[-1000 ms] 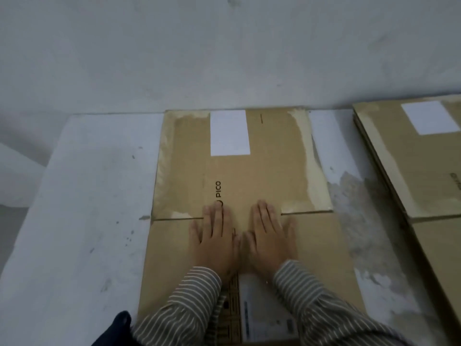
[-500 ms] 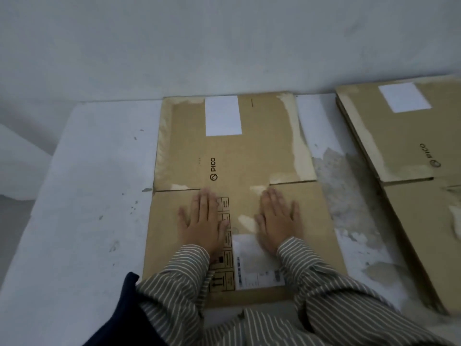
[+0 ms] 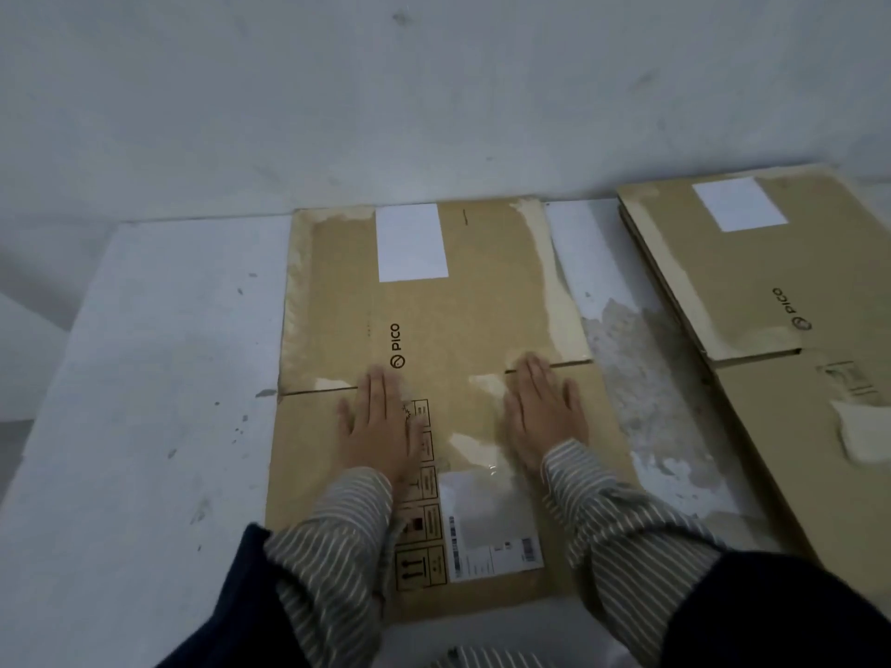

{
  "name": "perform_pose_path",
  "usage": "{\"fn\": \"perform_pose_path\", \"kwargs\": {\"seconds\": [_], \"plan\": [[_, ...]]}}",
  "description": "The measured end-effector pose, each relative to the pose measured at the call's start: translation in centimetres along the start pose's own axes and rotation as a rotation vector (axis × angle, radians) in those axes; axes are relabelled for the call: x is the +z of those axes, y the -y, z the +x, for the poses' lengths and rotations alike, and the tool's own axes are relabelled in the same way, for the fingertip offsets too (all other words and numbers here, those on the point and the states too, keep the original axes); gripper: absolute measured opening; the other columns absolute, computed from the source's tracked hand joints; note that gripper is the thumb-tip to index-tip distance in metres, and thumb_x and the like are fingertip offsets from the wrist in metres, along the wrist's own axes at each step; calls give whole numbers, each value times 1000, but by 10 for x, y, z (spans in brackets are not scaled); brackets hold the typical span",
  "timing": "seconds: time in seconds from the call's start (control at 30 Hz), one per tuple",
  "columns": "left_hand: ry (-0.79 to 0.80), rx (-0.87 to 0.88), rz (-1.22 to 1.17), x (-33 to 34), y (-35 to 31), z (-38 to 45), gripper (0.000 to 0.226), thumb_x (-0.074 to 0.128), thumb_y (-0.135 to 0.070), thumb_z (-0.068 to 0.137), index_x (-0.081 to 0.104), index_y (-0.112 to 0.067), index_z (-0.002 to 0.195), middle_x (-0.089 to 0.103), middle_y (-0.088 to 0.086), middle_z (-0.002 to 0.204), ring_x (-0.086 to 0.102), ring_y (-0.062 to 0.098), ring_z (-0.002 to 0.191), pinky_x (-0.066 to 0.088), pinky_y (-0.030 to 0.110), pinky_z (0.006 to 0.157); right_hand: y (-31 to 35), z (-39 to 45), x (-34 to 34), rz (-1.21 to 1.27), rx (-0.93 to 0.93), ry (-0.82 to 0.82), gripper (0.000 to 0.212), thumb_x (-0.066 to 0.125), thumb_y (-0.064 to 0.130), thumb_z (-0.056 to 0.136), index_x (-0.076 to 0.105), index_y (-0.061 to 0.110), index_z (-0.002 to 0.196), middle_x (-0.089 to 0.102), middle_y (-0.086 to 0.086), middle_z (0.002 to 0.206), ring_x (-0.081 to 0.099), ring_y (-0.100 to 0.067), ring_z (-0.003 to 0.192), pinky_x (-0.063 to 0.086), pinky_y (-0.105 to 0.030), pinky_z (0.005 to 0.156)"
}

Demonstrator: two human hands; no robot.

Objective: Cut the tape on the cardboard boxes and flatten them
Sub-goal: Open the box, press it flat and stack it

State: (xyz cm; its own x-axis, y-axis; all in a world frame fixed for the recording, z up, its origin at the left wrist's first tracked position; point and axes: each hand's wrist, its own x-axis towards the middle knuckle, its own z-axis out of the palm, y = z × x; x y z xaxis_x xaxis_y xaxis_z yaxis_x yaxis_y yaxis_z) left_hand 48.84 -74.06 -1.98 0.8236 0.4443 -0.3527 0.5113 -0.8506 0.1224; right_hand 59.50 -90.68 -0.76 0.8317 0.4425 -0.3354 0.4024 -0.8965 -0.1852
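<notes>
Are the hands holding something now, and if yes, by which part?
Nothing is held. The left hand and the right hand lie flat, fingers straight, pressing on the middle of the flattened brown cardboard box.

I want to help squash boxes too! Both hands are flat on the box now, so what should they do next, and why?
Probably lift off and move this box onto the stack on the right. It already lies flat under the left hand and right hand, with no flap standing up.
</notes>
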Motion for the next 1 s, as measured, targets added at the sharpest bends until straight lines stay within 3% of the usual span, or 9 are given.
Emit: {"fn": "perform_pose_path", "kwargs": {"seconds": [0.07,0.3,0.4,0.47,0.57,0.77,0.9,1.0], "plan": [[-13,-31,-7,-14,5,27,66,11,-44,101,-15,-6,149,-16,11,158,-12,23,146,-4,46,117,1,24,-7,-33,20,-7,56,13,35,102,-7,16,151,-13,2,158,-11,-11,145,-6,-44,117],[-55,-19,-11,-8,21,44,67,10,-44,100,-22,-8,146,-24,10,156,-20,23,144,-12,45,114,-3,39,2,-91,19,-41,61,17,39,101,-11,16,150,-16,0,158,-14,-14,145,-9,-45,115],[-34,-30,-12,-14,22,44,66,10,-43,100,-23,-9,146,-25,9,156,-20,21,144,-12,45,114,-4,41,-3,-49,52,-77,60,22,41,100,-1,20,151,-9,4,159,-7,-12,146,-9,-47,114],[-24,-98,-32,-18,26,45,66,11,-44,101,-20,-9,147,-22,9,157,-18,23,145,-10,48,114,-9,42,-7,-8,195,-125,59,27,42,99,8,22,151,-2,1,159,0,-16,146,-4,-51,114],[-49,-279,-74,-26,38,48,69,20,-43,101,-9,-4,150,-9,16,158,-7,33,146,1,50,116,-19,42,-15,80,429,-147,67,33,47,96,9,15,150,5,-8,159,8,-27,144,10,-49,116],[-88,-497,-247,-43,60,36,73,46,-37,96,9,1,147,20,20,152,24,37,137,32,48,107,-21,36,-29,250,513,-188,86,49,45,91,-2,8,149,27,-13,150,26,-33,136,23,-46,109],[-89,-572,-387,-56,65,32,63,52,-27,95,22,2,142,34,23,143,34,40,129,37,50,101,-25,38,-40,378,595,-165,92,59,42,87,0,9,149,26,-16,150,25,-35,136,26,-49,108],[-113,-588,-434,-58,67,26,45,50,-23,95,39,0,133,41,24,135,41,41,122,40,49,97,-27,37,-46,404,620,-162,82,60,39,86,13,12,148,23,-15,149,27,-36,133,28,-49,105]]}}
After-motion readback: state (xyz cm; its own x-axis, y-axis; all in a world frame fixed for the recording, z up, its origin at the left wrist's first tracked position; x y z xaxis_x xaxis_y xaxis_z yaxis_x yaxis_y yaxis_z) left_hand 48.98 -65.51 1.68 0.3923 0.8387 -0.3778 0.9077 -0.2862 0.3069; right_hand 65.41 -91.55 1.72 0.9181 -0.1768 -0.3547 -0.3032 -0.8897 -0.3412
